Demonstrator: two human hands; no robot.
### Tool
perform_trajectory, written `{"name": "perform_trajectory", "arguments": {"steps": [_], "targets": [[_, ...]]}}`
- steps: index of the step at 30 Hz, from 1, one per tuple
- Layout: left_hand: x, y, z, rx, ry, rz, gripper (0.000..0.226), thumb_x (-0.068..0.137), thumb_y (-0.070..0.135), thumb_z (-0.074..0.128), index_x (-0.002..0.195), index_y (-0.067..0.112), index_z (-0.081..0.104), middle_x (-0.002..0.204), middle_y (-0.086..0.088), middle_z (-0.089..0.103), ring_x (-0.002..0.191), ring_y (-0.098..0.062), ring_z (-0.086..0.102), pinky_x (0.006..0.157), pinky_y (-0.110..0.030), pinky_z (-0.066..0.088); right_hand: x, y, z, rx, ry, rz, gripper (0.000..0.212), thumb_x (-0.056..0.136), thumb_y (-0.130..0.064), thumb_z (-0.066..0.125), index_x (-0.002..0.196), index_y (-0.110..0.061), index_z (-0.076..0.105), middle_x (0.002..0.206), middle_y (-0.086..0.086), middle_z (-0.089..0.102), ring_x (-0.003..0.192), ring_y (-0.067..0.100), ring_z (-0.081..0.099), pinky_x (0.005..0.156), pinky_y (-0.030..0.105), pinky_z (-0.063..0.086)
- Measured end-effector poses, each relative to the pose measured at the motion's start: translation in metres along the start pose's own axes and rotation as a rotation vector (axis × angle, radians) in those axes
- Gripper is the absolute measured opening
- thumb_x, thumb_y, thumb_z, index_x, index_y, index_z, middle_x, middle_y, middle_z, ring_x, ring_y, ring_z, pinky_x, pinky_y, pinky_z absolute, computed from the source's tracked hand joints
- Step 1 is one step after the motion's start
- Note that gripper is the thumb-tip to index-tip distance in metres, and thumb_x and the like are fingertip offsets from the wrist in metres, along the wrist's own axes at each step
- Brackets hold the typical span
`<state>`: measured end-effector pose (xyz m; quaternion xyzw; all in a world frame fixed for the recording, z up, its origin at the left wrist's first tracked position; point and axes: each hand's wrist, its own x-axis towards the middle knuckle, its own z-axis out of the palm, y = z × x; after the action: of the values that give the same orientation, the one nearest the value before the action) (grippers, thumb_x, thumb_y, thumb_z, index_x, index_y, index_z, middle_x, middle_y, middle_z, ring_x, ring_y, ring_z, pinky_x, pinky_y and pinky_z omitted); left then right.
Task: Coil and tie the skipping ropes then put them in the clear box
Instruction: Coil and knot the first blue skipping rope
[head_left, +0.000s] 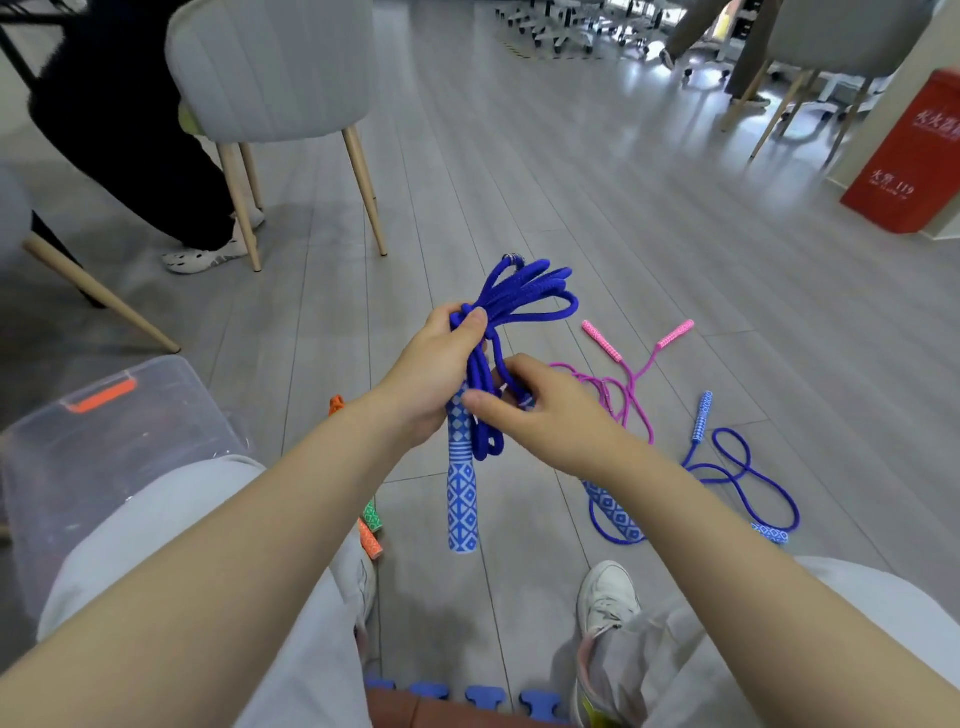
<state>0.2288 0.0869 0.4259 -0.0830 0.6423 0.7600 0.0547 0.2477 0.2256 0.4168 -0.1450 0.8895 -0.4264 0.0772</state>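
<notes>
My left hand (434, 366) grips a coiled blue skipping rope (524, 296) around its middle; loops stick up above my fist and a patterned blue handle (461, 499) hangs down below it. My right hand (540, 410) pinches a strand of the same rope beside the bundle. The clear box (171, 395) with an orange latch stands on the floor at my left knee. A pink rope (631, 382) and another blue rope (737, 470) lie loose on the floor to the right.
Green and orange handles (371, 527) peek out beside my left leg. A grey chair (270, 73) with a seated person stands at the back left. A red bin (914, 161) is at the far right. My white shoe (608, 595) rests below.
</notes>
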Motion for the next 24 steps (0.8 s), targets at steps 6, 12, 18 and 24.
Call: {"name": "perform_trajectory", "arguments": {"steps": [6,12,18,24], "targets": [[-0.001,0.006,0.001,-0.012,-0.077,-0.016,0.025,0.1,0.027,0.051,0.12,0.012,0.053,0.08,-0.002,0.06,0.063,-0.011,0.06,0.063,-0.026,0.052,0.005,0.003,-0.016,0.096,-0.062,0.082,0.011,0.086,-0.023,0.066,0.092,-0.016,0.063,0.079,-0.003,0.062,0.069,0.014,0.056,0.064,0.028,0.049],[-0.002,0.009,-0.004,-0.023,-0.095,-0.003,0.029,0.096,0.024,0.058,0.123,0.015,0.053,0.088,-0.007,0.065,0.072,-0.016,0.067,0.067,-0.029,0.057,0.004,-0.004,-0.025,0.083,-0.169,0.082,0.019,0.085,-0.023,0.072,0.098,-0.016,0.06,0.075,-0.007,0.061,0.065,0.009,0.056,0.057,0.019,0.046],[-0.007,0.008,0.0,-0.149,-0.159,-0.073,0.028,0.097,0.02,0.056,0.123,0.009,0.051,0.077,-0.008,0.069,0.07,-0.02,0.068,0.065,-0.034,0.059,0.0,-0.003,-0.015,0.245,-0.244,0.248,0.016,0.083,-0.021,0.068,0.087,-0.008,0.06,0.062,0.0,0.049,0.059,0.017,0.038,0.049,0.023,0.032],[-0.003,0.011,-0.005,0.088,-0.161,0.038,0.03,0.097,0.026,0.056,0.125,0.017,0.049,0.093,-0.002,0.069,0.077,-0.013,0.069,0.066,-0.026,0.056,0.001,-0.001,-0.03,0.189,-0.213,0.232,0.024,0.085,-0.025,0.065,0.104,-0.009,0.066,0.086,0.012,0.067,0.075,0.016,0.057,0.065,0.029,0.049]]}}
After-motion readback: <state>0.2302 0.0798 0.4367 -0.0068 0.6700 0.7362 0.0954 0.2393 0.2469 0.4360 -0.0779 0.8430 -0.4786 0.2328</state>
